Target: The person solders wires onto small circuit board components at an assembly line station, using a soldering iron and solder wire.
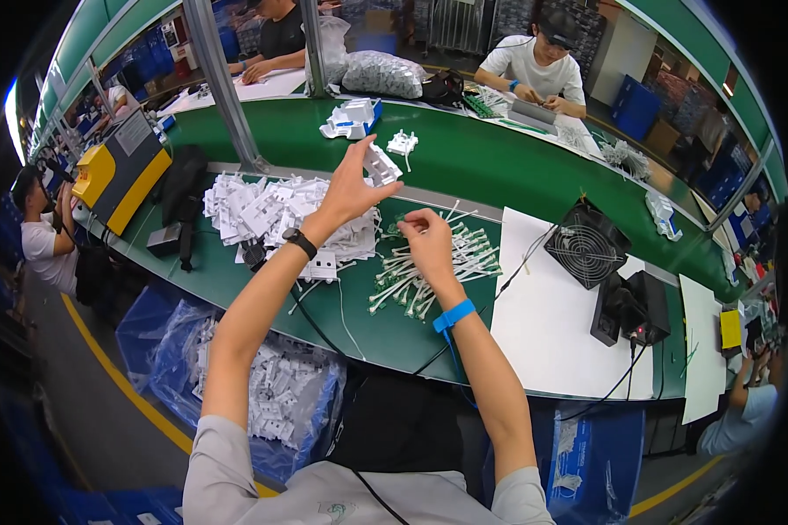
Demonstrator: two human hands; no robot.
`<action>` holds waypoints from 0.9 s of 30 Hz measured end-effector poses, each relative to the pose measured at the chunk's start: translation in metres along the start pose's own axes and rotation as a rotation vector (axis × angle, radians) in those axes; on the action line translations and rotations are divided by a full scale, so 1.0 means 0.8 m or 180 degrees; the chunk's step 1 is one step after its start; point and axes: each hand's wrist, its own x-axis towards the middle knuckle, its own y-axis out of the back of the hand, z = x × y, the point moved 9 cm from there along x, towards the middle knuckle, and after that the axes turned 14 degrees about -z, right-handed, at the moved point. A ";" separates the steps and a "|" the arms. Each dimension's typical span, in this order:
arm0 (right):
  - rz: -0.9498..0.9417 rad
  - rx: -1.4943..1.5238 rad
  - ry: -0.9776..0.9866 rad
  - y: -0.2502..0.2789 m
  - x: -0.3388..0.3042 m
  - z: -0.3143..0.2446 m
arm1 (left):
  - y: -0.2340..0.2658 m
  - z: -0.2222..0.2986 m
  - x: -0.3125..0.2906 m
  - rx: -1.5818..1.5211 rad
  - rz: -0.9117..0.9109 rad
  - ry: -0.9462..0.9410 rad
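Observation:
A white plastic housing [380, 164] is gripped between the thumb and fingers of my left hand [352, 188], raised over the far side of the bench. My right hand [429, 243] is pinched at the edge of a pile of small green circuit boards with white cables [446, 267]. A bit of green shows at its fingertips, too small to make out fully. Left of that pile, under my left forearm, lies a heap of white plastic housings [267, 210].
On the green conveyor belt [289, 131] sit a white-and-blue part stack [352, 118] and a white part with a cable [403, 144]. To the right stand a black fan [587, 243] and black devices [643, 306]. A lined blue bin [280, 394] holds white parts. Co-workers sit opposite.

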 end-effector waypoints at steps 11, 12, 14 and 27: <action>0.0519 0.2680 -0.0107 0.067 0.006 -0.001 | -0.060 -0.007 0.007 -0.3549 -0.0228 0.1432; 0.0521 0.2651 -0.0192 0.075 0.001 -0.004 | -0.074 0.008 0.004 -0.4126 -0.0545 0.1455; 0.0462 0.2252 -0.0239 0.090 -0.005 -0.020 | -0.084 0.019 0.001 -0.4308 -0.0669 0.1434; 0.0525 -0.0572 0.1207 0.099 -0.062 -0.199 | -0.090 0.087 -0.030 -0.5473 -0.0350 0.1162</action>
